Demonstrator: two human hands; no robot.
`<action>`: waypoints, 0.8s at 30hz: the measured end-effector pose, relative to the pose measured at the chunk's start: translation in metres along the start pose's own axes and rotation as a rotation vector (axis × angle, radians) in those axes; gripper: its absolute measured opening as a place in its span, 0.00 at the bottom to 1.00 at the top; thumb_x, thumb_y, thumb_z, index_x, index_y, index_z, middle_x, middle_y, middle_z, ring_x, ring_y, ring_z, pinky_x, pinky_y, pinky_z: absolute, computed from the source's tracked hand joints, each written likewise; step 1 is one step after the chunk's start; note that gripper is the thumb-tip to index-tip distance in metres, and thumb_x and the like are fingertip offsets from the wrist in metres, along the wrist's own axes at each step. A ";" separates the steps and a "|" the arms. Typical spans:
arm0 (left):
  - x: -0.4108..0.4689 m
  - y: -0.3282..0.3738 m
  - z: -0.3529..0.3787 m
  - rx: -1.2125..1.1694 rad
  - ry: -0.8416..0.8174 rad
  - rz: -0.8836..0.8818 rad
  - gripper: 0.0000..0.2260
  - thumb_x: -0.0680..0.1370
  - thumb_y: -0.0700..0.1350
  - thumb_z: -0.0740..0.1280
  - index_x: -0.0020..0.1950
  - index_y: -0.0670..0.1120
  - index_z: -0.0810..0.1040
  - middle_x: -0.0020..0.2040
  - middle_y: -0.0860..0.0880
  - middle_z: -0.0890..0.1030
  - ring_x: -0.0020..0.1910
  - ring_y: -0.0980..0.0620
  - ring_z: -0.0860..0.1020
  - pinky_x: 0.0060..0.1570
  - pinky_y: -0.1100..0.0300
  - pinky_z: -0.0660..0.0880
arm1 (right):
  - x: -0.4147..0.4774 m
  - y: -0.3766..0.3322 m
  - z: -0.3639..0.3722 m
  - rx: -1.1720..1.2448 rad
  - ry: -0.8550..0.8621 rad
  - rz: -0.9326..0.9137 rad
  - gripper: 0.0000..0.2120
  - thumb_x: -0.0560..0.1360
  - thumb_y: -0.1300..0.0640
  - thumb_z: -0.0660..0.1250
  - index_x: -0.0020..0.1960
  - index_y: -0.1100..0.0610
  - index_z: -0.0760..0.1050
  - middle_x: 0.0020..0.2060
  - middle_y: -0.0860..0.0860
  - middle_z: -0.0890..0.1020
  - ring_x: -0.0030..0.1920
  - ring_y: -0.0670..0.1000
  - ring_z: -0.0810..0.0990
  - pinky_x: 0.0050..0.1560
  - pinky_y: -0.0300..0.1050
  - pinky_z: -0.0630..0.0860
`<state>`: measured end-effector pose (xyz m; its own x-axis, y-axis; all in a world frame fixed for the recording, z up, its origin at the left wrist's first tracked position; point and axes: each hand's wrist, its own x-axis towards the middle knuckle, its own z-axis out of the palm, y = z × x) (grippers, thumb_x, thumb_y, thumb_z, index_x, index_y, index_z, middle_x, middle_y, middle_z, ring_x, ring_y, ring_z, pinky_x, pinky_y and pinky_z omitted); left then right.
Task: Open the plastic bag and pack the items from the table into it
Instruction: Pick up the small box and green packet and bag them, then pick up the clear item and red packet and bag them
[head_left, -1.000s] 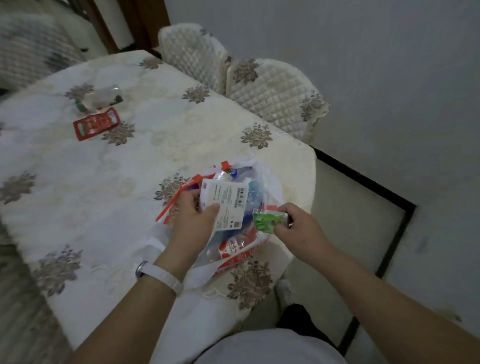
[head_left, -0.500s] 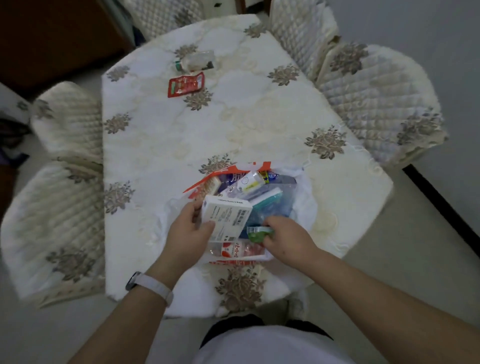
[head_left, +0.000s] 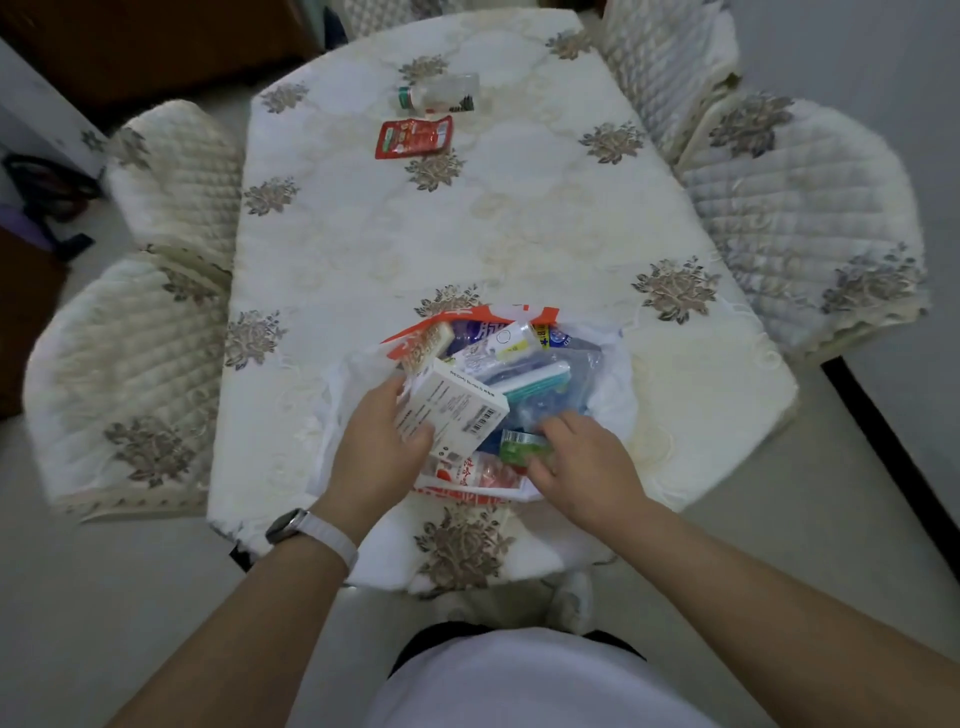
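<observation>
- Two hands work at the plastic bag (head_left: 613, 384), which lies open at the near edge of the table (head_left: 519, 218), its mouth facing up and already crowded with packets.
- Left hand (head_left: 376, 447): fingers closed around the near end of a white box (head_left: 452, 405), thumb on its top face; the box is tilted over the bag's left side, not yet down among the contents.
- Right hand (head_left: 582, 457): fingertips pinched on a small green packet (head_left: 519, 446), held low at the near rim of the bag.
- Recommended: seat the green packet in a gap first, then slide the box in flat along the left wall so that it does not ride up on the blue packets.
- Keep the white rim spread; it is limp and likely to fold inward under the load.
- Remaining, judged from the layout: a red sachet (head_left: 413, 137) and a clear bottle (head_left: 439, 93) lie together near the far edge, well apart from the bag.
</observation>
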<state>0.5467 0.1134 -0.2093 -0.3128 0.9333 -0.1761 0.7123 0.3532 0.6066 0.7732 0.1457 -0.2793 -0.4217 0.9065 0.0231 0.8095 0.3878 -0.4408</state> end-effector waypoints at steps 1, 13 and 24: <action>-0.002 0.001 -0.001 0.007 0.014 -0.001 0.28 0.78 0.45 0.69 0.76 0.48 0.65 0.70 0.49 0.71 0.68 0.50 0.72 0.61 0.55 0.72 | -0.001 -0.001 -0.002 -0.007 0.017 -0.002 0.11 0.70 0.51 0.69 0.49 0.56 0.76 0.41 0.52 0.78 0.40 0.55 0.77 0.37 0.50 0.76; -0.032 -0.020 -0.057 0.191 0.068 0.473 0.23 0.77 0.47 0.69 0.71 0.44 0.72 0.68 0.47 0.75 0.67 0.48 0.71 0.67 0.53 0.70 | 0.001 -0.101 -0.026 -0.117 0.226 -0.105 0.16 0.74 0.49 0.63 0.55 0.57 0.80 0.51 0.52 0.82 0.50 0.53 0.80 0.50 0.50 0.77; -0.097 -0.217 -0.202 0.142 0.281 0.416 0.24 0.76 0.54 0.61 0.67 0.43 0.76 0.65 0.46 0.78 0.64 0.46 0.73 0.65 0.51 0.71 | 0.010 -0.330 0.049 -0.234 0.156 -0.384 0.21 0.76 0.43 0.60 0.61 0.55 0.78 0.59 0.54 0.80 0.57 0.58 0.79 0.57 0.53 0.74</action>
<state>0.2955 -0.0668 -0.1673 -0.1277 0.9501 0.2847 0.8846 -0.0207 0.4658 0.4817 0.0182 -0.1771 -0.6565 0.6974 0.2875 0.6847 0.7109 -0.1607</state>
